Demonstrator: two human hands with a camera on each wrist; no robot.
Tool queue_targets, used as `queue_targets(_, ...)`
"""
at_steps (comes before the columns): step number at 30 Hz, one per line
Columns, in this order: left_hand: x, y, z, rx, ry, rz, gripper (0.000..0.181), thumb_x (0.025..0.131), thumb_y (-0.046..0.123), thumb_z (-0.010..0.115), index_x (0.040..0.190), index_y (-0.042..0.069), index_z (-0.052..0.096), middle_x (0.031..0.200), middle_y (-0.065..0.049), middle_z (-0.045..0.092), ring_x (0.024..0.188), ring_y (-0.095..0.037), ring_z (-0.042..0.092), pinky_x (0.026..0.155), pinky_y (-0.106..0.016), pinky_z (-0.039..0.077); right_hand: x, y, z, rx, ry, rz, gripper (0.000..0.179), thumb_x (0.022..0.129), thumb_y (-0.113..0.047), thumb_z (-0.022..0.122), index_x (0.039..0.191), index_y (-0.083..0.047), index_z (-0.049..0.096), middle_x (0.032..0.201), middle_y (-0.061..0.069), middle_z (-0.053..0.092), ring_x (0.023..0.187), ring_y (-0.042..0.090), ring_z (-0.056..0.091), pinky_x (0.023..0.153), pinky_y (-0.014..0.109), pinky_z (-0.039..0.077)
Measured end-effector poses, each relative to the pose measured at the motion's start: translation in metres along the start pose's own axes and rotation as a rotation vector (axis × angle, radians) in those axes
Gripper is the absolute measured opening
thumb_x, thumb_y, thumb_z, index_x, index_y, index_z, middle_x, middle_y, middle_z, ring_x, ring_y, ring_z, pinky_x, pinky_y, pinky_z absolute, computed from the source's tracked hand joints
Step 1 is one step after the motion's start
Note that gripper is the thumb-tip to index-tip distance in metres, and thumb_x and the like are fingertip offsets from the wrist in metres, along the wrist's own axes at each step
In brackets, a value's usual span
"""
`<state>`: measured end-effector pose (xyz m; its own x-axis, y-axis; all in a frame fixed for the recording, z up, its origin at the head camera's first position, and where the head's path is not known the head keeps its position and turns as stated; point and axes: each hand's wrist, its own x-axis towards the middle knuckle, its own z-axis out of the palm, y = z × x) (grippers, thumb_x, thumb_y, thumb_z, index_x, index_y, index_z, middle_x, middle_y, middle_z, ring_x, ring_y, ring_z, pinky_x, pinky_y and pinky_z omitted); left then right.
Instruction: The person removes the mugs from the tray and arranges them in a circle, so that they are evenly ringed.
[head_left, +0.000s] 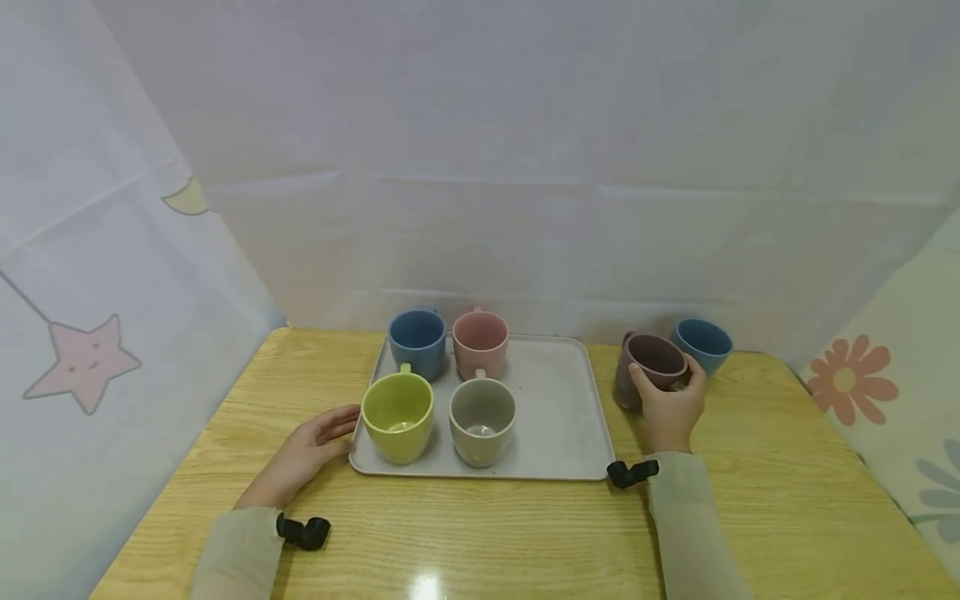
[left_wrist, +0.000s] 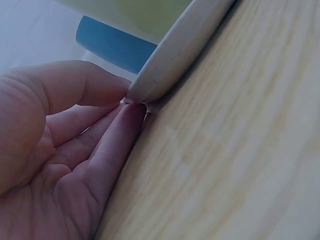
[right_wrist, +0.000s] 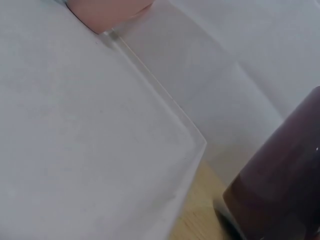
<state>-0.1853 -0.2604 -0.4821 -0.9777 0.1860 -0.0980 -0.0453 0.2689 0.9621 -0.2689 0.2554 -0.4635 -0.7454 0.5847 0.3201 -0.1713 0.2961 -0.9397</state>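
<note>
My right hand (head_left: 671, 408) grips a purple mug (head_left: 626, 375) from its near right side, thumb on the near wall and fingers round the right. This mug stands upright just right of the tray, its bottom close to the wooden table in the right wrist view. At the left edge of a pale tray (head_left: 558, 417), my left hand (head_left: 307, 450) touches the rim with extended fingers and thumb; their tips meet the rim's underside in the left wrist view. On the tray's left half are a yellow-green mug (head_left: 397, 417), a grey mug (head_left: 480, 425), a blue mug (head_left: 416, 346) and a pink mug (head_left: 480, 343).
Another blue mug (head_left: 702, 346) is right behind the purple one, partly covered by my right hand. The wooden table (head_left: 450, 533) runs back to a white cloth wall (head_left: 510, 233). The tray's right half has bare surface.
</note>
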Motion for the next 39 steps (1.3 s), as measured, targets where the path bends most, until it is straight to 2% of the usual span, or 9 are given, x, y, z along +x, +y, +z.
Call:
queue_targets(5,0.001,-0.001,0.001,-0.002,-0.003,-0.002,0.064,0.101,0.013,0.064,0.156,0.002,0.034,0.153,-0.023,0.044,0.144,-0.038,0.038,0.095,-0.012,0.042,0.000,0.004,-0.003,-0.002,0.007,0.022,0.083,0.080,-0.028,0.088,0.146,-0.004,0.045,0.139,0.011,0.050,0.126,0.022,0.048,0.099,0.032,0.047)
queue_targets(17,0.001,-0.003,0.000,0.000,-0.011,-0.001,0.065,0.100,0.017,0.066,0.156,0.003,0.036,0.153,-0.022,0.044,0.144,-0.038,0.037,0.096,-0.013,0.043,0.003,0.011,-0.008,0.030,0.030,0.007,0.083,0.078,-0.024,0.089,0.145,-0.003,0.044,0.139,0.011,0.048,0.127,0.021,0.047,0.099,0.031,0.047)
queue_targets(26,0.001,-0.002,-0.001,0.017,-0.004,0.001,0.065,0.100,0.016,0.066,0.156,0.002,0.036,0.153,-0.023,0.045,0.143,-0.038,0.037,0.095,-0.012,0.043,0.006,0.012,-0.010,0.084,-0.017,0.032,0.086,0.082,-0.022,0.086,0.148,-0.004,0.034,0.145,0.011,0.039,0.130,0.022,0.041,0.106,0.036,0.043)
queue_targets(31,0.001,-0.003,-0.001,0.007,-0.001,0.008,0.065,0.100,0.017,0.066,0.155,0.002,0.037,0.152,-0.023,0.046,0.143,-0.038,0.038,0.096,-0.013,0.043,0.008,0.015,-0.011,0.074,-0.042,0.004,0.090,0.081,-0.022,0.087,0.149,-0.005,0.031,0.146,0.012,0.034,0.130,0.021,0.039,0.107,0.036,0.041)
queue_targets(35,0.000,-0.004,-0.001,0.008,-0.001,0.014,0.065,0.100,0.018,0.066,0.155,0.002,0.037,0.152,-0.023,0.045,0.143,-0.039,0.038,0.096,-0.013,0.043,0.010,0.012,-0.014,0.105,-0.051,-0.024,0.091,0.083,-0.021,0.085,0.153,-0.008,0.028,0.147,0.010,0.033,0.128,0.022,0.039,0.100,0.030,0.041)
queue_targets(39,0.000,-0.004,-0.001,0.014,0.001,0.019,0.064,0.100,0.018,0.066,0.155,0.002,0.037,0.152,-0.023,0.045,0.142,-0.039,0.039,0.096,-0.013,0.044,0.012,-0.003,-0.019,0.105,-0.014,-0.122,0.078,0.091,-0.018,0.077,0.153,-0.005,0.031,0.145,0.014,0.036,0.128,0.026,0.039,0.097,0.032,0.037)
